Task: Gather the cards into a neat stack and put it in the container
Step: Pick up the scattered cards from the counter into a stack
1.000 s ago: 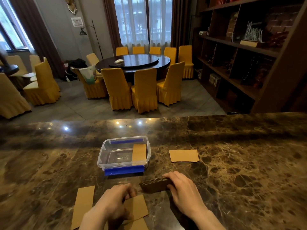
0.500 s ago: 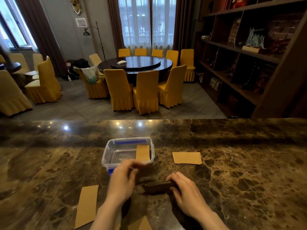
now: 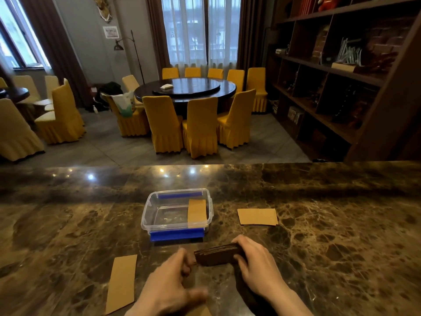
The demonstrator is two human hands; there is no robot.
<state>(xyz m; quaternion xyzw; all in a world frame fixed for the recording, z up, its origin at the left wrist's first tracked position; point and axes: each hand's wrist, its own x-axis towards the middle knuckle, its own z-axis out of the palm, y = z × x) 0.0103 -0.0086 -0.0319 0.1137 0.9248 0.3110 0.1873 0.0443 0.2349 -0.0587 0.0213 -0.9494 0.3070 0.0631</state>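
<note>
While the cards are not yet all gathered, the scene runs left to right like this:

Loose card [image 3: 121, 283]: lies flat on the counter [image 3: 341, 224], well left of both hands, not yet collected.

Left hand [image 3: 169, 286]: blurred, fingers curled in toward the left end of the stack; whether they pinch anything I cannot tell. A corner of another card [image 3: 201, 312] shows at the bottom edge under this hand.

Box [image 3: 176, 210]: clear, blue clips at the near and far ends, lid off, just beyond the hands. One card [image 3: 197, 213] leans inside against its right wall.

Stack [image 3: 217, 256]: stands on its long edge on the counter, just in front of the box, its top edges slightly uneven.

Right hand [image 3: 257, 263]: wrapped over the right end of the stack, fingers on the far face, holding it upright.

Pile [image 3: 257, 216]: a few cards lie flat to the right of the box, apart from the hands.

Risks: the stack is gripped at one end only, so a careless tap from the left hand could fan or topple it. The leaning card in the box may block the stack from lying flat. Cards on both sides are easy to miss.
</note>
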